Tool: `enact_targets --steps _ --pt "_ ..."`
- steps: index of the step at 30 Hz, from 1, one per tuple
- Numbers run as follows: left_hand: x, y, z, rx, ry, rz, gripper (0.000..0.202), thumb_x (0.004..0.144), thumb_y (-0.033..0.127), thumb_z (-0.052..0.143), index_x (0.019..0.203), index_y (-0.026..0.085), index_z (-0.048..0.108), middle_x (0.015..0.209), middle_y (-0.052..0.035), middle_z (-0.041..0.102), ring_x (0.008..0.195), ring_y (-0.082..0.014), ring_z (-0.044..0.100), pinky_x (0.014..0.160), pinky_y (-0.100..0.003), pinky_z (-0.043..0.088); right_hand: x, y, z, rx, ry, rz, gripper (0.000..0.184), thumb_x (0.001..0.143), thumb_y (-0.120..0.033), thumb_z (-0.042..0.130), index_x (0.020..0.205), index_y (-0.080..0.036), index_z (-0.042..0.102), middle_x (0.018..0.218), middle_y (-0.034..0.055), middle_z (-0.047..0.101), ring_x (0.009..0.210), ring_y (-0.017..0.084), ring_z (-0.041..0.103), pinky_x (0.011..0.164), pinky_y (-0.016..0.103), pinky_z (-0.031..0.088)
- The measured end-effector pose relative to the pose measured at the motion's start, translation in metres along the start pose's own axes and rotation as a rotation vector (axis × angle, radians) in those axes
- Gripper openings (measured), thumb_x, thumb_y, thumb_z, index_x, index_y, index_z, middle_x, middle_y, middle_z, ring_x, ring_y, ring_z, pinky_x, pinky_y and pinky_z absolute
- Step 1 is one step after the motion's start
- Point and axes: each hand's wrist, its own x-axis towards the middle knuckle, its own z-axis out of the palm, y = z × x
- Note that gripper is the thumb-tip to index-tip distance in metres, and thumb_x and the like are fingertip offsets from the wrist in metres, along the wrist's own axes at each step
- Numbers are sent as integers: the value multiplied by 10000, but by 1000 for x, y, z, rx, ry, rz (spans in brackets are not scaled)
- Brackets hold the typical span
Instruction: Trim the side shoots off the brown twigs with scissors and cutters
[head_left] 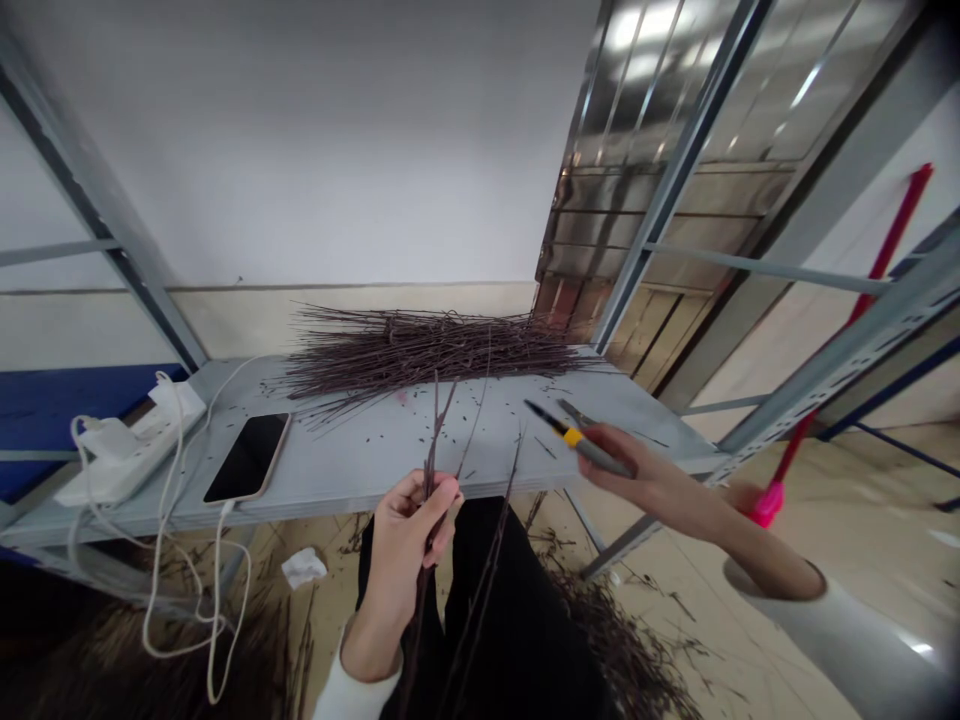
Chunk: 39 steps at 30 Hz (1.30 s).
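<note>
Twigs (436, 440) sit pinched in the left hand (416, 515) by the shelf's (337, 465) front edge; the right hand (641, 472) grips cutters (572, 437). Work looks partway: a pile (442, 350) along the back edge seems left, scraps (626, 640) litter the floor (862, 520).

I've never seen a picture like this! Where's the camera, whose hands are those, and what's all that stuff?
There is no machine here, just a person with two bare hands. The camera sits on that person's head, looking forward and down, so you see about what they would see.

The left hand holds a few thin dark twigs upright. The right hand grips a tool with a yellow band; I can't tell exactly what kind it is.

In front is a grey shelf. A big pile of twigs lies along its back. Toward the left are a phone with a white cable and a white power strip.
</note>
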Motion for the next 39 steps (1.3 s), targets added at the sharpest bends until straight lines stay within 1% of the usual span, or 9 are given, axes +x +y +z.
enact_targets --steps 3,6,13,23,27,30,34,37,39 --pt "1 -2 1 17 -28 -8 336 597 400 808 681 127 632 596 3 636 290 19 339 282 -120 157 -14 -26 7 71 -204 -12 320 822 -449 514 1043 -218 513 902 45 612 789 209 572 675 317 446" --pt "0 -4 -1 32 -46 -14 324 617 394 800 689 125 636 610 3 636 294 20 342 278 -118 168 -19 -40 15 133 -276 -26 282 840 -418 513 1044 -224 515 878 33 600 791 198 570 686 306 439" --pt "-2 -10 -1 25 -78 -29 327 621 385 801 689 134 602 586 19 629 280 16 354 274 -111 151 -18 -49 24 239 -289 -83 230 856 -393 524 1011 -223 521 806 2 552 707 159 517 652 277 411" --pt "-2 -9 6 27 -127 -74 357 607 403 803 678 133 579 565 15 633 259 12 355 273 -122 126 -17 -56 24 204 -273 -121 266 859 -469 519 938 -215 506 719 -29 487 604 123 443 547 237 324" --pt "-2 -8 6 1 -128 -89 348 602 387 808 673 132 583 565 17 634 257 9 364 267 -126 143 -16 -51 32 129 -167 -198 197 854 -398 529 917 -213 513 693 -35 498 587 117 462 545 229 347" --pt "-4 -9 7 -28 -105 -96 328 603 363 810 666 131 588 571 31 623 263 9 375 264 -124 176 -15 -42 46 83 -31 -256 201 821 -321 555 980 -207 512 783 0 580 617 127 538 566 228 408" --pt "-8 -12 11 -61 -41 -109 298 627 333 799 658 136 577 545 50 597 277 6 385 270 -120 221 -12 -26 68 -97 255 -365 300 789 -290 551 1072 -204 504 957 77 629 749 188 635 598 261 476" --pt "-9 -14 12 -61 -11 -126 287 636 325 794 653 139 576 521 54 585 280 -4 398 280 -126 265 -8 -15 81 -321 487 -464 287 796 -288 535 1067 -196 524 921 99 633 782 231 638 611 301 497" --pt "-9 -16 12 -59 -13 -151 287 633 333 793 660 138 584 547 38 611 285 -9 414 287 -133 290 -6 -11 87 -451 587 -508 239 812 -277 523 1034 -191 544 851 96 627 739 238 625 607 320 494"
